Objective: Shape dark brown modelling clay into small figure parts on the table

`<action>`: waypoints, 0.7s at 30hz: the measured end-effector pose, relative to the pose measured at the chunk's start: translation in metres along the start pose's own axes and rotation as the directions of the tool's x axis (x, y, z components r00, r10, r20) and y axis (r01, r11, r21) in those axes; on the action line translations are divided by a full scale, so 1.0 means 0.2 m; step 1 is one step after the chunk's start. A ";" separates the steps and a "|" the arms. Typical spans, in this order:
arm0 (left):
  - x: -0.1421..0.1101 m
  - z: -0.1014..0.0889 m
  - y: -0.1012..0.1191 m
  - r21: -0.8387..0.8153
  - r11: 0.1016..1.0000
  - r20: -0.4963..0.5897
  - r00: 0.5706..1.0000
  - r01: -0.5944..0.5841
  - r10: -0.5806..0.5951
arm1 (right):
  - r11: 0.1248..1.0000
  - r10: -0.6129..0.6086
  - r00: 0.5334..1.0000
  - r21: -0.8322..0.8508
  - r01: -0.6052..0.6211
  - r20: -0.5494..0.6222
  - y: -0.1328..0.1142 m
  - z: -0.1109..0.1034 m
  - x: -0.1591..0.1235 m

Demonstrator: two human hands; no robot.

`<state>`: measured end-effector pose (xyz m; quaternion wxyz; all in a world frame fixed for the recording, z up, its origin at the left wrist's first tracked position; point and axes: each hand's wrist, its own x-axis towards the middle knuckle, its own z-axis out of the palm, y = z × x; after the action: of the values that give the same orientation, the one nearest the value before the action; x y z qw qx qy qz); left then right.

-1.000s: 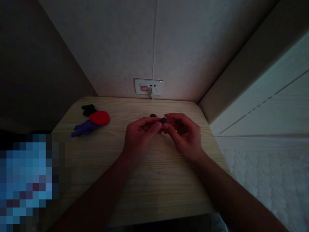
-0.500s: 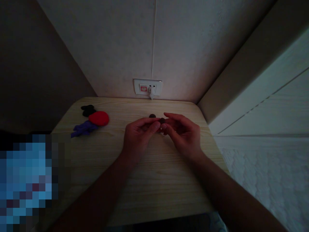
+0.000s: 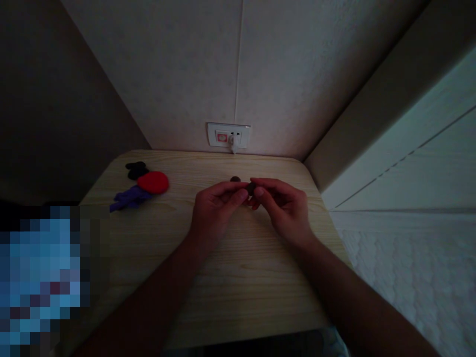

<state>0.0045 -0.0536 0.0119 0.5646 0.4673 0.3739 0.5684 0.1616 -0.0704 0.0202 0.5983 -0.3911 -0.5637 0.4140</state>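
Observation:
Both hands meet over the middle of a light wooden table (image 3: 223,292). My left hand (image 3: 214,210) and my right hand (image 3: 284,208) each pinch the same small dark brown lump (image 3: 252,188) between thumb and fingertips. The other fingers of both hands are curled in. Just behind the hands a second small dark lump (image 3: 235,179) lies on the table.
At the table's far left lie a red flat piece (image 3: 153,182), a black piece (image 3: 136,170) and a purple piece (image 3: 129,197). A wall socket (image 3: 228,135) with a plug sits on the back wall. A white panel (image 3: 409,163) borders the right side.
The right hand's fingers have curled in closer round the dark lump. Both hands stay almost in the same spot.

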 end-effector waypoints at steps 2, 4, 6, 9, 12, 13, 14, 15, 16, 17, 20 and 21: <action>0.00 0.00 0.00 -0.031 1.000 0.018 1.000 0.007 -0.006 | 1.000 0.014 1.000 0.015 -0.014 -0.003 0.00 0.00 0.01; 0.00 0.00 -0.01 -0.067 0.998 0.044 0.999 0.020 -0.017 | 0.997 0.042 0.999 0.058 -0.041 -0.010 0.00 0.00 0.02; 0.00 0.00 -0.01 -0.080 0.996 0.065 0.998 0.027 -0.022 | 0.991 0.075 0.997 0.115 -0.072 -0.015 0.00 0.00 0.03; -0.01 0.00 -0.01 -0.066 0.998 0.068 0.998 0.021 -0.016 | 0.975 0.123 0.992 0.183 -0.123 0.010 0.01 0.00 0.03; -0.01 0.01 0.00 -0.052 0.999 0.045 0.999 0.014 -0.011 | 0.960 0.153 0.987 0.227 -0.162 0.057 0.01 0.00 0.03; -0.01 0.01 0.00 -0.045 0.999 0.037 0.999 0.006 -0.004 | 0.956 0.156 0.985 0.240 -0.169 0.069 0.01 0.00 0.03; -0.01 0.01 0.00 -0.036 0.999 0.028 1.000 -0.007 0.008 | 0.952 0.159 0.984 0.251 -0.174 0.080 0.01 0.00 0.03; -0.01 0.01 0.00 -0.025 0.999 0.021 1.000 -0.022 0.022 | 0.949 0.162 0.983 0.258 -0.180 0.088 0.01 0.00 0.03; -0.01 0.00 0.00 -0.014 0.999 0.017 0.999 -0.036 0.036 | 0.947 0.168 0.981 0.261 -0.188 0.094 0.01 0.00 0.03; -0.01 0.00 0.00 -0.007 0.999 0.014 0.999 -0.049 0.049 | 0.945 0.177 0.979 0.261 -0.198 0.100 0.01 0.00 0.03; -0.01 0.00 0.00 0.015 0.993 0.025 0.993 -0.116 0.116 | 0.936 0.203 0.972 0.270 -0.227 0.116 0.02 0.00 0.03; -0.01 0.00 -0.01 0.036 0.988 0.028 0.988 -0.152 0.151 | 0.934 0.207 0.970 0.270 -0.234 0.124 0.02 0.00 0.03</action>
<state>0.0038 -0.0563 0.0104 0.5155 0.5123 0.3409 0.5963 0.1620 -0.0639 0.0189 0.5705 -0.3426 -0.4788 0.5726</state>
